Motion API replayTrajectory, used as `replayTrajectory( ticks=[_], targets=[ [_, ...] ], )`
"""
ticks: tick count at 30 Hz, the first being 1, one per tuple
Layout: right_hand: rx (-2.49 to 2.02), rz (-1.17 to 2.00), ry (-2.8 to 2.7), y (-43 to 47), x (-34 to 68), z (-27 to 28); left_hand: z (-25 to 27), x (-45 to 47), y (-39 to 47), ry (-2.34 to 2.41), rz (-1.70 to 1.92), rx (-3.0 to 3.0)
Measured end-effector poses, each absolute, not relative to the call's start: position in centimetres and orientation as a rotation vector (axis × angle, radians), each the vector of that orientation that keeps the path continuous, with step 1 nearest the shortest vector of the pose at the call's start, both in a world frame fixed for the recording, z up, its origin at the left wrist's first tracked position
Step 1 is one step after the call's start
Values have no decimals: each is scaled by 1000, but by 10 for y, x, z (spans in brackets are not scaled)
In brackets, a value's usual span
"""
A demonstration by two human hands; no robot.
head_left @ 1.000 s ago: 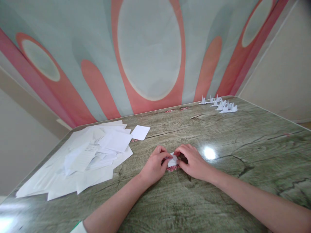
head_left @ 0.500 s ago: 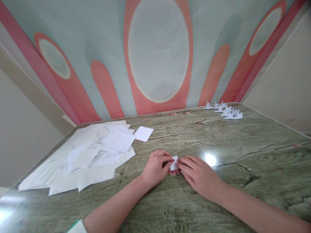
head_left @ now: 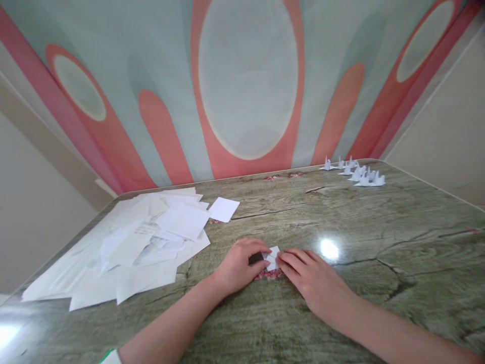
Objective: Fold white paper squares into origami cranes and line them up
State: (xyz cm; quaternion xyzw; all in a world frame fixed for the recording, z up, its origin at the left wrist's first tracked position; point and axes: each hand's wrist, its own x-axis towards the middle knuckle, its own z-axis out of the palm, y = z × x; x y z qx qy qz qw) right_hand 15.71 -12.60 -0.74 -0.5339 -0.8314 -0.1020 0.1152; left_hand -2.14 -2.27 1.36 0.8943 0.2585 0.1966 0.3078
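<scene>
A small folded piece of white paper (head_left: 273, 259) lies on the wood-patterned table between my two hands. My left hand (head_left: 242, 263) has its thumb and forefinger on the paper's left side, with a dark gap showing between them. From the other side, my right hand (head_left: 308, 273) presses its fingertips on the paper's right edge, its thumb partly hidden under the fingers. Crease lines show on the paper's upper face. Just below it, a red printed patch (head_left: 270, 274) shows on the table surface.
A wide heap of white paper sheets (head_left: 87, 273) covers the table's left side. Beside it lies a single square of white paper (head_left: 224, 209). Several folded paper cranes (head_left: 369, 178) stand at the far right. A patterned backdrop (head_left: 166, 136) rises behind the table's far edge.
The fingers have shifted slightly on the folded paper; my left thumb and forefinger are further apart, and more of its creased face shows. The camera view has moved a little.
</scene>
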Motion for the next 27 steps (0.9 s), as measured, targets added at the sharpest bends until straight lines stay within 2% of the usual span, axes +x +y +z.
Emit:
replayTrajectory(
  ticks=[20,27],
  targets=[
    [-1530,-302,-2449,-126,158,-10,16,-16,-25,777,506,2330],
    [-1554,-273,-2434,-125,157,-8,20,-19,-37,766,408,2624]
  ],
)
